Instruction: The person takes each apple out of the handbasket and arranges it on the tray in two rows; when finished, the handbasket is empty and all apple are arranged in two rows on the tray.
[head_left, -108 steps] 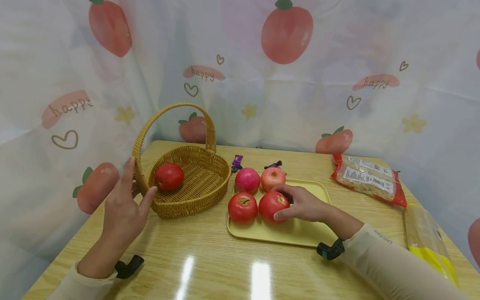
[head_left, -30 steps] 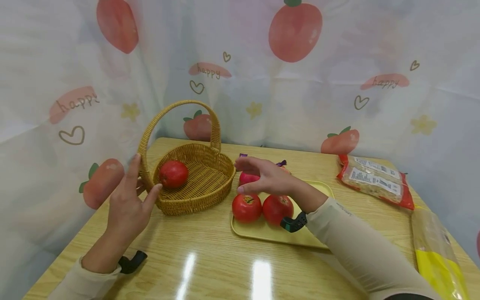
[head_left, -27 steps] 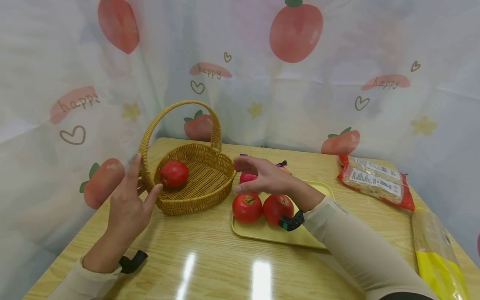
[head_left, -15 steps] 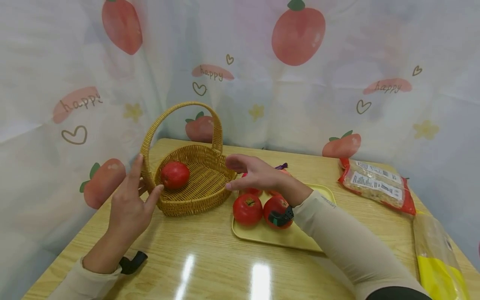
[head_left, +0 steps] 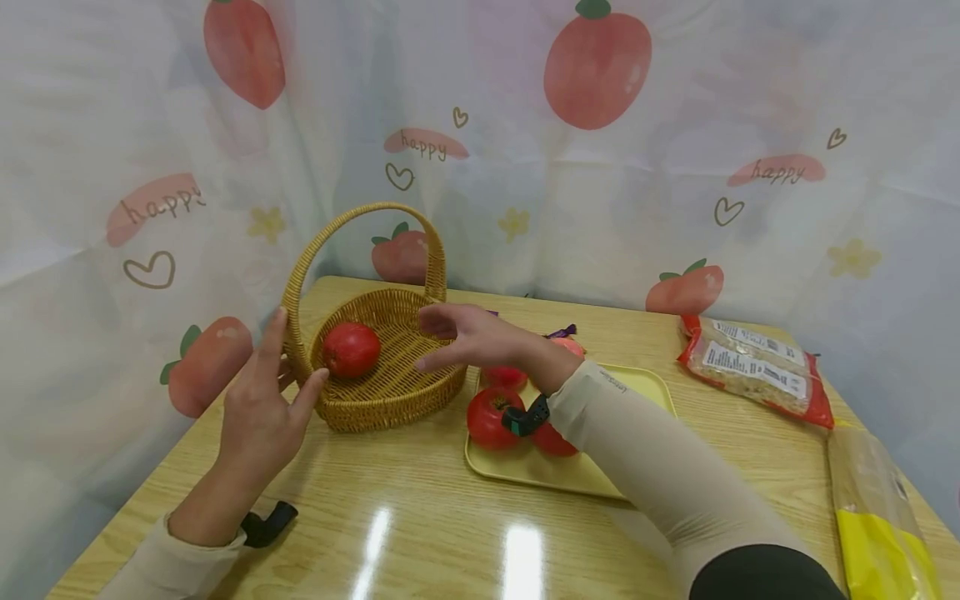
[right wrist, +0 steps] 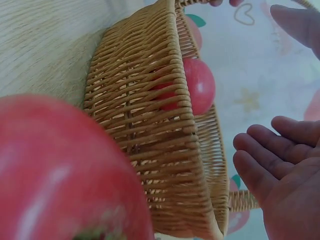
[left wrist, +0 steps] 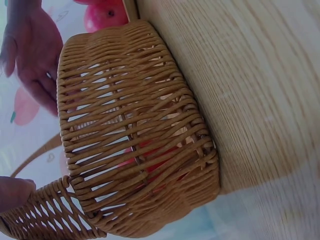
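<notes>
Our right hand (head_left: pixel 465 333) has its fingers (right wrist: pixel 260 150) stretched out loose and wide, and it holds nothing. It hangs over the right rim of the basket (head_left: pixel 390 392), just above it. Our left hand (head_left: pixel 258 408) is at the left side of the basket. Its fingers are straight and spread a little. The thumb tip touches the basket's rim, and one finger points up along the bottom of the handle (head_left: pixel 360 212). The left hand holds nothing either.

Inside the basket, on the left part of its floor, sits one red apple (head_left: pixel 351 350). From the wrist views we can see it through the woven wall (left wrist: pixel 135 150).

Just to the right of the basket lies a yellow tray (head_left: pixel 645 387). It has more apples on it. One red apple (head_left: pixel 486 415) is at the tray corner nearest the basket, and our right arm covers part of the others, so we cannot count them well. A purple candy wrapper (head_left: pixel 564 331) peeks out behind the tray.

Far to the right of the basket lie a red snack bag (head_left: pixel 753 369) and a yellow and clear bag (head_left: pixel 873 508). All of this sits on a shiny wooden table (head_left: pixel 420 533). Behind the basket hangs a curtain (head_left: pixel 600 167) with peach pictures.
</notes>
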Motion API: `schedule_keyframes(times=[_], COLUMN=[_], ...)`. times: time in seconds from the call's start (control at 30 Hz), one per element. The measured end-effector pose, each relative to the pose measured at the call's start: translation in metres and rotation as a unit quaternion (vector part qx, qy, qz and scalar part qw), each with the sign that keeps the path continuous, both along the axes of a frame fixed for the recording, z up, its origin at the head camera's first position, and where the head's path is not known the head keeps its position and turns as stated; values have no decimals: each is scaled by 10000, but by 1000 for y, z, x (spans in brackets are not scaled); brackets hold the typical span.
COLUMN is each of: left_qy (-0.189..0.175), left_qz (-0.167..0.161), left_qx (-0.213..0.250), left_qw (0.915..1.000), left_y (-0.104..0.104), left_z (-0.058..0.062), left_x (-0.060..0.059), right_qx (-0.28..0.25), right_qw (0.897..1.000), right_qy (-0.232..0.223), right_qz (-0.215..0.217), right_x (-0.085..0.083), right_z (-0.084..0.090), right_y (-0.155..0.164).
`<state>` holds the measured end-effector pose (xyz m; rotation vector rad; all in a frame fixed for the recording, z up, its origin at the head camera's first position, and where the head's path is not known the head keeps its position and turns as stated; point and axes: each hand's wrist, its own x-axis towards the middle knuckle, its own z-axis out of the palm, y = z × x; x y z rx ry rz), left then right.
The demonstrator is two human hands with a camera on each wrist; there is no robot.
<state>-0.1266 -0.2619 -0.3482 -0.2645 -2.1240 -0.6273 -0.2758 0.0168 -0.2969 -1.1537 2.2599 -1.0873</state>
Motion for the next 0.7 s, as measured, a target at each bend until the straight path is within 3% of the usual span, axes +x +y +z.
schedule_keyframes(times=[0.13, 0.7], left_qy=[103, -90], left_qz=[-36, 62], left_qx=[-19, 15], left_qw=[9999, 9999], left_y=[0, 2], left_z=[0, 1], left_x=[-1, 1], right_qx=[122, 353], right_qw=[9999, 9994], right_qy=[-34, -18], right_qz=[12, -4], right_x=[-3, -17], right_z=[1, 2], right_y=[-11, -49])
